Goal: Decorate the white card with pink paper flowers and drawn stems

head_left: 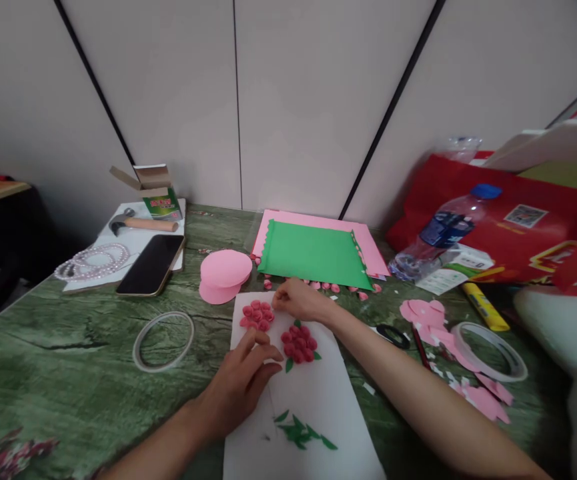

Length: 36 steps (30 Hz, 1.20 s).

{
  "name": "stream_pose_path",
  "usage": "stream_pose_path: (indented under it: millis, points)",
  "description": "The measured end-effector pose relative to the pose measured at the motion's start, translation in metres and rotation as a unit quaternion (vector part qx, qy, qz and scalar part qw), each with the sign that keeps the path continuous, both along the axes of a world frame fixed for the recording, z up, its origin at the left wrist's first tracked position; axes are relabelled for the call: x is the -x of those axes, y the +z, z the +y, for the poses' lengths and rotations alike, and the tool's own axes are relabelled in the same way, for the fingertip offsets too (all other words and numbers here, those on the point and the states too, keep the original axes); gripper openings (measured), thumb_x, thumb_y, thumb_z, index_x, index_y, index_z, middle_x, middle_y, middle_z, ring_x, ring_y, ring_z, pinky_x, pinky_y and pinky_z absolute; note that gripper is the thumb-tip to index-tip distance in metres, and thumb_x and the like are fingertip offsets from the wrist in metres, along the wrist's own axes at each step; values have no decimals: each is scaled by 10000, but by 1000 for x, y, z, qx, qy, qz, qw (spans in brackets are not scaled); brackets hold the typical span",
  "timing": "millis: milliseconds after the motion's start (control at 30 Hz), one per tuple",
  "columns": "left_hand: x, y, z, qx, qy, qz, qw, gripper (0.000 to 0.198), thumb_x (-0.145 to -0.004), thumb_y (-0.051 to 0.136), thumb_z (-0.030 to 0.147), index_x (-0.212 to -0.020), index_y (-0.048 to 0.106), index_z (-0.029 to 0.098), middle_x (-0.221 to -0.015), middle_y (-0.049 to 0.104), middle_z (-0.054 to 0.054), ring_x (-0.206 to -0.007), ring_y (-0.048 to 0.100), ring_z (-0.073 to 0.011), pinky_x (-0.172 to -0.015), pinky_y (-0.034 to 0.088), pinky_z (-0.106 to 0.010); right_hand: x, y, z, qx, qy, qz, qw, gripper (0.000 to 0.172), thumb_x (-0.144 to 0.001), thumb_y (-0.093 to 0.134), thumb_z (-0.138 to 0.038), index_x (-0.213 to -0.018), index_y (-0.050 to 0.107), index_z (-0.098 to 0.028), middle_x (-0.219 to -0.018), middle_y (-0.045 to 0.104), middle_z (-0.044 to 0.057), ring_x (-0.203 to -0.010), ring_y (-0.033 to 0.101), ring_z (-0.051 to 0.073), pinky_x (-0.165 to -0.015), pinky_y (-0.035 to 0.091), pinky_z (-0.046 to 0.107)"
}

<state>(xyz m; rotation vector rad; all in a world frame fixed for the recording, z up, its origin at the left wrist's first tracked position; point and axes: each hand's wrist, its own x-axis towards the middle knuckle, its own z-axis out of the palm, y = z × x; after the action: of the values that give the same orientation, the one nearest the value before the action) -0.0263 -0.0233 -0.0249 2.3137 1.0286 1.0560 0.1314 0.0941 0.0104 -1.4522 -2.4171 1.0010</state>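
The left hand (241,383) lies flat on the white sheet (328,393), fingers released, pinning it. The right hand (301,301) pinches its fingertips at the pink rose cluster (257,315)'s 2 o'clock edge; I cannot tell whether it holds a rose. The work looks like seating paper roses, which calls for light, exact fingertip pressure. A red rose cluster (299,343) sits at the left hand's 1 o'clock. Green paper (313,253) lies at 12 on the green marbled worktop (68,373), a tape ring (163,340) at 9, with pale wall panels (298,100) behind.
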Motion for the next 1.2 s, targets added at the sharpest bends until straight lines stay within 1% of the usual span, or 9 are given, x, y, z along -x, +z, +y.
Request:
stream_pose_path:
  millis: [567, 700, 767, 833, 933, 967, 1033, 1100, 1200]
  points:
    - [2, 2, -3, 17, -29, 43, 998, 167, -880, 445, 113, -1010, 494, 205, -886, 493, -30, -793, 517, -118, -672, 437, -219, 6, 3, -7, -32, -35, -71, 996, 160, -678, 549, -119, -574, 669, -101, -521, 544, 36, -565, 447, 115, -488, 265, 216]
    - [0, 6, -1, 51, -15, -39, 998, 131, -862, 467, 133, -930, 565, 187, -867, 520, -39, -770, 518, -122, -669, 430, -230, 5, 4, -6, -25, -51, -73, 996, 158, -669, 583, -154, -556, 683, -105, -497, 561, 44, -542, 470, 121, -480, 278, 225]
    - [-1, 12, 3, 130, 20, -139, 982, 110, -854, 504, 209, -820, 600, 167, -752, 517, -22, -650, 496, -105, -567, 399, -207, 5, 5, -4, -13, -58, -69, 996, 140, -665, 612, -182, -580, 701, -115, -513, 590, 47, -546, 501, 126, -488, 299, 226]
    - [1, 18, 7, 272, 45, -269, 923, 209, -838, 542, 327, -749, 609, 150, -561, 428, 34, -457, 380, -60, -418, 286, -171, 5, 5, -2, 1, -67, -62, 996, 106, -652, 639, -191, -621, 718, -128, -564, 632, 51, -580, 543, 137, -502, 327, 223]
    - [8, 25, 13, 469, 13, -448, 761, 294, -791, 595, 419, -750, 615, 129, -453, 254, 104, -324, 169, -12, -329, 111, -150, 4, 4, 1, 19, -84, -50, 995, 85, -630, 660, -176, -667, 725, -135, -643, 674, 58, -635, 589, 158, -509, 359, 220]
    - [11, 27, 15, 506, -8, -488, 711, 289, -787, 604, 409, -763, 619, 122, -459, 246, 109, -312, 146, -5, -316, 98, -147, 3, 3, 2, 22, -90, -45, 995, 85, -623, 661, -160, -675, 722, -132, -658, 679, 59, -646, 597, 162, -510, 369, 219]
    - [16, 31, 16, 543, -45, -544, 638, 258, -820, 575, 361, -801, 627, 109, -478, 251, 108, -301, 127, 0, -298, 110, -142, 2, 1, 3, 22, -96, -26, 995, 126, -621, 644, -109, -724, 714, -122, -684, 684, 59, -647, 606, 161, -519, 393, 216]
    - [19, 33, 16, 554, -70, -576, 597, 270, -883, 484, 320, -853, 631, 95, -490, 244, 104, -301, 113, -4, -292, 124, -139, 0, 3, 2, 15, -98, 0, 995, 195, -651, 612, -78, -820, 699, -117, -744, 691, 57, -648, 612, 145, -550, 427, 213]
    - [22, 36, 15, 551, -88, -604, 569, 365, -947, 331, 288, -909, 626, 76, -502, 244, 95, -306, 107, -12, -293, 130, -144, -3, 13, -9, 23, -76, 112, 990, 176, -754, 578, -169, -897, 668, -122, -817, 689, 55, -692, 625, 128, -629, 475, 223]
